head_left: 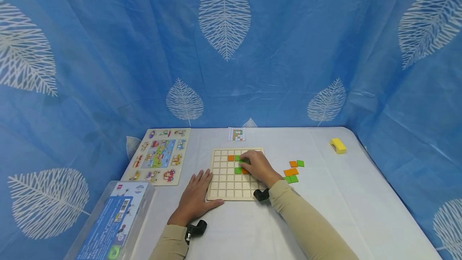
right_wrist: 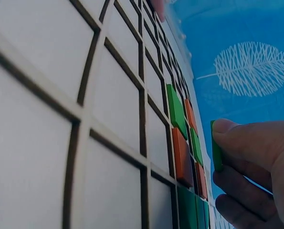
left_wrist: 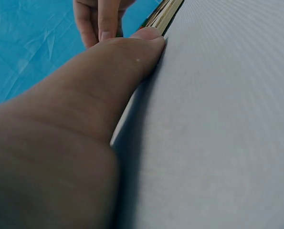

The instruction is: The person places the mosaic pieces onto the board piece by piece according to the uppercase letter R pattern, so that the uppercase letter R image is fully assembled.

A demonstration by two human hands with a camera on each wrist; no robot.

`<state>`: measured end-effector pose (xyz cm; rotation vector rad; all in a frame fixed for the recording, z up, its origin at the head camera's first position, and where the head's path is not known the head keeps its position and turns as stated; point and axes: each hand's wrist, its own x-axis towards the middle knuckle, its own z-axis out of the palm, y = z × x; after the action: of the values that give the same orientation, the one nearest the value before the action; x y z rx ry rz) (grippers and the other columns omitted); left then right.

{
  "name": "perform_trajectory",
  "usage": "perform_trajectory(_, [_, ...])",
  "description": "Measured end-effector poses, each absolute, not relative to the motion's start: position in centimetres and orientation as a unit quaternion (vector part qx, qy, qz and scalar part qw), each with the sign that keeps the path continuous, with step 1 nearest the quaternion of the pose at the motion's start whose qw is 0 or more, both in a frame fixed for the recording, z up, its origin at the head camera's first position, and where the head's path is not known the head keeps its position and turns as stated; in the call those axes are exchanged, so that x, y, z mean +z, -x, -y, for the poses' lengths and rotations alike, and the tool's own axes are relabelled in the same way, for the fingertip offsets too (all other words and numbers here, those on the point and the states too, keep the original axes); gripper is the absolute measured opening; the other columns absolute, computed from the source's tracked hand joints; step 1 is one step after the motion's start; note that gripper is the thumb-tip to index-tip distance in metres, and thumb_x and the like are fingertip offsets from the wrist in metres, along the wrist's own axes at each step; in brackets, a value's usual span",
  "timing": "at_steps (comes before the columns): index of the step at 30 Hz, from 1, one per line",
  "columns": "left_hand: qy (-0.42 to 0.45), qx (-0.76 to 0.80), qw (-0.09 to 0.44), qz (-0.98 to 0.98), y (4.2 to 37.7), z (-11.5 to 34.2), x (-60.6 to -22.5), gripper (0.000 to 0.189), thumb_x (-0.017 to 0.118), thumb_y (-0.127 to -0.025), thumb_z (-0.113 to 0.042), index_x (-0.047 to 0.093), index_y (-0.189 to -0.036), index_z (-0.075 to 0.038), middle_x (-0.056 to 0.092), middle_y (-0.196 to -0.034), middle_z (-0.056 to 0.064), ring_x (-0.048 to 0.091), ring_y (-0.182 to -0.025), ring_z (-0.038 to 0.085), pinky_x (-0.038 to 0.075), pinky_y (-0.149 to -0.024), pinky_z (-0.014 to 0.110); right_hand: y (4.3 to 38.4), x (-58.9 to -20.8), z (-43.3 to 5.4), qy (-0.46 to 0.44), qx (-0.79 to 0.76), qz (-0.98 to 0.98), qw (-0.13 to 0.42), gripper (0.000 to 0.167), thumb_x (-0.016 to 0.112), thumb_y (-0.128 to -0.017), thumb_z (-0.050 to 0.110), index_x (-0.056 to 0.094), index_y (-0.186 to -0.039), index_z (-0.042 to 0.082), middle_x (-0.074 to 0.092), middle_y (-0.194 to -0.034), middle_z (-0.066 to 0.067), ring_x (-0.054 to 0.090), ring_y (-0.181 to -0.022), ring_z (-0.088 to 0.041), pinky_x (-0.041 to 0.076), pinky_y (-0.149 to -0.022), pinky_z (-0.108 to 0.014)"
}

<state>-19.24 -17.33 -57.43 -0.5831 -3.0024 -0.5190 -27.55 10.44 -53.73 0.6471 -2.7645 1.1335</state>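
Note:
A wooden grid board lies on the white table. My right hand is over its upper right part, pinching a small green square tile between thumb and fingers. Around it, orange tiles and green tiles sit in cells of the grid; the hand hides some of them in the head view. My left hand rests at the board's left side, fingers extended along that edge, with the thumb reaching the near left corner.
Right of the board lie several loose orange tiles and green tiles. Behind it is a small pattern card. A picture puzzle board and a clear plastic case are at left. A yellow arch block stands far right.

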Motion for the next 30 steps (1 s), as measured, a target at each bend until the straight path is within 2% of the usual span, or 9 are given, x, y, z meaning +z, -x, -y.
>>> perform_trajectory(20, [0.183, -0.171, 0.017, 0.968, 19.2, 17.4, -57.3, 0.114, 0.066, -0.083, -0.083, 0.041, -0.162, -0.004, 0.035, -0.168, 0.012, 0.024, -0.156, 0.033, 0.016, -0.127, 0.051, 27.9, -54.0, -8.4, -0.215, 0.36, 0.906, 0.052, 0.025, 0.081, -0.094, 0.008, 0.078, -0.119, 0.003, 0.074, -0.119, -0.009, 0.069, -0.113, -0.026, 0.057, -0.097, -0.039])
perform_trajectory(30, [0.187, -0.168, 0.023, 0.968, 19.2, 17.3, -57.5, 0.113, 0.067, -0.084, -0.081, 0.042, -0.16, -0.002, 0.037, -0.167, 0.013, 0.026, -0.155, 0.035, 0.018, -0.127, 0.052, 28.0, -54.4, -7.0, -0.218, 0.35, 0.91, 0.049, 0.015, 0.082, -0.094, 0.009, 0.08, -0.109, 0.007, 0.075, -0.11, -0.005, 0.07, -0.107, -0.023, 0.058, -0.095, -0.039])
